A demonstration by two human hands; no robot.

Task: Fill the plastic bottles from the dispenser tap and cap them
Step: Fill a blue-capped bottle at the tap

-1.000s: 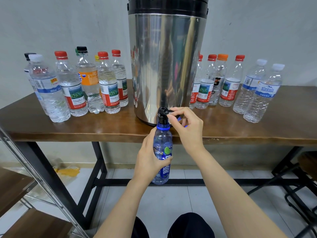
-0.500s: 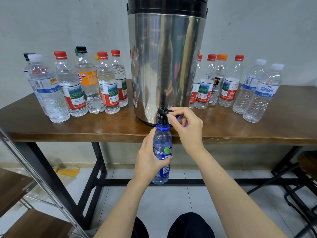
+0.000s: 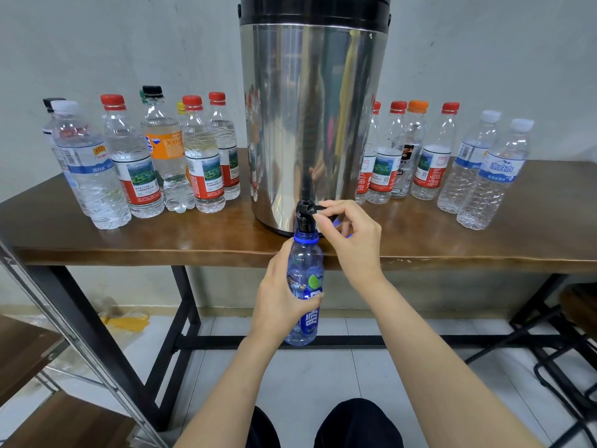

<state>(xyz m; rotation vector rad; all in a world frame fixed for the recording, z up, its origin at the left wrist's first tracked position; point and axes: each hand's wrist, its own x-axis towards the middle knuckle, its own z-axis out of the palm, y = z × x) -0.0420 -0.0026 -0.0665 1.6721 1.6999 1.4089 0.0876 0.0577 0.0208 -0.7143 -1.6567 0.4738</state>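
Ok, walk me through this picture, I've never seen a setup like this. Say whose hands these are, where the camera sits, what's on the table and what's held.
No machine here: a person works with two bare hands, and the single camera sits on their head, looking forward and down. On the brown wooden table stands a tall shiny steel dispenser, with a left group of capped clear bottles and a right group of capped clear bottles beside it. The left hand grips a blue plastic bottle, uncapped, its mouth right under the black tap. The right hand pinches the tap's lever. Whether water is running I cannot tell.
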